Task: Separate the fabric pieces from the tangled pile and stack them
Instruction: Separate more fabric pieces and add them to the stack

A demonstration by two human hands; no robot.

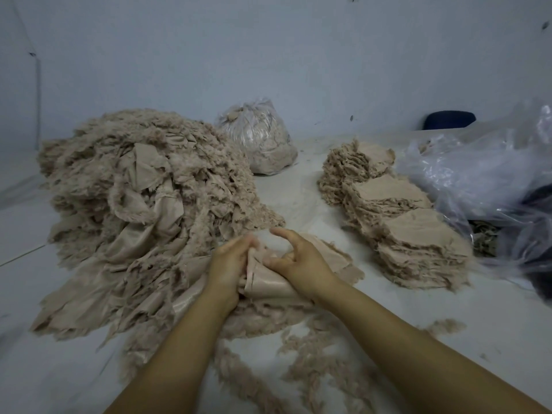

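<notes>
1. The left hand (pixel 228 264) grips a beige fabric piece (pixel 268 283) at the foot of the pile; its fingers are curled round the cloth's left edge, fingertips blurred.
2. The right hand (pixel 301 259) holds the same piece from the 3 o'clock side, thumb and lower fingers pinching the fold, the index finger lifted and loosely bent.
3. The piece sits bunched between the two hands, just off the pale worktop (pixel 298 189), over a flatter piece beneath.
4. The tangled pile (pixel 143 198) rises at 10 o'clock from the hands, fluffy-edged and touching the held cloth.
5. Sorted stacks (pixel 397 216) lie in a row at 2 o'clock, well apart from the pile.
6. A tied clear bag (pixel 263 138) of scraps stands at 12 o'clock, near the wall.
7. Loose clear plastic (pixel 478 174) lies at 3 o'clock, just beside the stacks.
8. Fluff strands (pixel 310 363) trail across the worktop at 6 o'clock, between the forearms.
</notes>
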